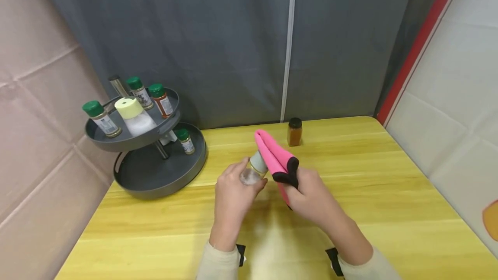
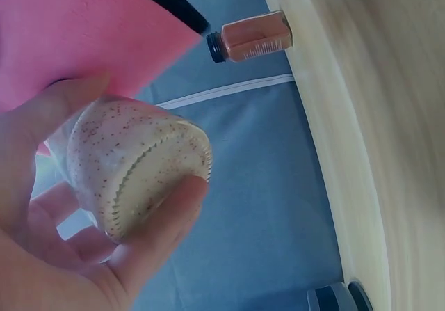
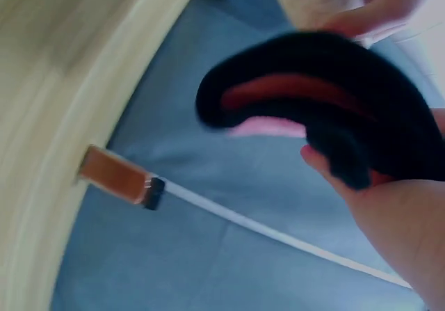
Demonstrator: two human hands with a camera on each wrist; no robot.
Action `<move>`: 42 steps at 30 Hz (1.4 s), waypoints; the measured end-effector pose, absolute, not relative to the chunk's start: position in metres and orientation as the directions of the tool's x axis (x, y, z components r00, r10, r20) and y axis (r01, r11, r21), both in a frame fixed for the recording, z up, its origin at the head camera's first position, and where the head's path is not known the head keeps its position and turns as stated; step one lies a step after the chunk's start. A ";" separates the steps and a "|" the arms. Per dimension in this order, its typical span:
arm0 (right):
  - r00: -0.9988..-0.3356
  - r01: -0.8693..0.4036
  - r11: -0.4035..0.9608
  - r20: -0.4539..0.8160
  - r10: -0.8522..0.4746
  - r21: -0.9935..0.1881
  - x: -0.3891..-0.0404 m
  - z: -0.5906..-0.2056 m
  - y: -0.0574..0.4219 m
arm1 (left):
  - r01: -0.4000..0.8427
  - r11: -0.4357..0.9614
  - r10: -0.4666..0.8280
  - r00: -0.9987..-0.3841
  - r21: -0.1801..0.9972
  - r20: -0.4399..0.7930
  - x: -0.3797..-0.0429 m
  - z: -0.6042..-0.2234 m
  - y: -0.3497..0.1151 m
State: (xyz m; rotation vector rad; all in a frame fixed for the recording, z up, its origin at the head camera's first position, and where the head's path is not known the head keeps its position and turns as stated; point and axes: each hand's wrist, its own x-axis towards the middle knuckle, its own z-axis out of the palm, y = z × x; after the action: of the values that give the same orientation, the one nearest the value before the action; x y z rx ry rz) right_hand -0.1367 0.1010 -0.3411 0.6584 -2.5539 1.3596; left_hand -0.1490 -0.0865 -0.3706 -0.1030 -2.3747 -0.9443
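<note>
My left hand [image 1: 235, 191] grips a clear seasoning jar [image 2: 139, 165] around its side, the thumb and fingers spread about the glass. Reddish-brown specks dot the jar in the left wrist view. Its grey lid [image 1: 258, 163] tilts up to the right, against a folded pink cloth [image 1: 274, 154] with black edging. In my right hand [image 1: 311, 195] the cloth is held by its lower end; the black edge [image 3: 278, 57] hides most of the right fingers in the right wrist view. Both hands are raised over the wooden table.
A dark two-tier turntable rack [image 1: 155, 192] stands at the left, bearing several green-capped spice jars and a pale-yellow-capped bottle [image 1: 136, 118]. Behind the cloth, a black-capped jar of brown spice [image 1: 295, 135] stands near the table's back edge. A grey curtain [image 1: 233, 46] hangs behind.
</note>
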 end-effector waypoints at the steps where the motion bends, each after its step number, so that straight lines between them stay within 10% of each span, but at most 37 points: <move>1: -0.882 -0.470 0.498 0.362 -0.302 -0.729 -0.133 -0.339 0.100 | 0.280 0.751 -0.128 -0.827 0.598 0.548 -0.149 -0.370 -0.087; 10: -0.779 -0.625 0.521 0.502 -0.376 -0.581 -0.128 -0.328 0.091 | 0.320 0.780 -0.084 -0.798 0.538 0.597 -0.148 -0.370 -0.085; 23: -0.912 -0.378 0.398 0.261 -0.316 -0.836 -0.162 -0.339 0.094 | 0.249 0.749 -0.103 -0.871 0.614 0.480 -0.145 -0.368 -0.087; 42: -0.877 -0.480 0.577 0.368 -0.308 -0.661 -0.130 -0.332 0.091 | 0.298 0.775 -0.039 -0.858 0.557 0.513 -0.148 -0.372 -0.088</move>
State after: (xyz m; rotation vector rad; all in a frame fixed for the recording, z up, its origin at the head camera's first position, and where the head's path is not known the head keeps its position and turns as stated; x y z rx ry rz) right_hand -0.1301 0.0908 -0.3316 0.6579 -2.5955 1.1833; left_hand -0.1481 -0.0880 -0.3721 -0.1942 -2.4586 -0.8887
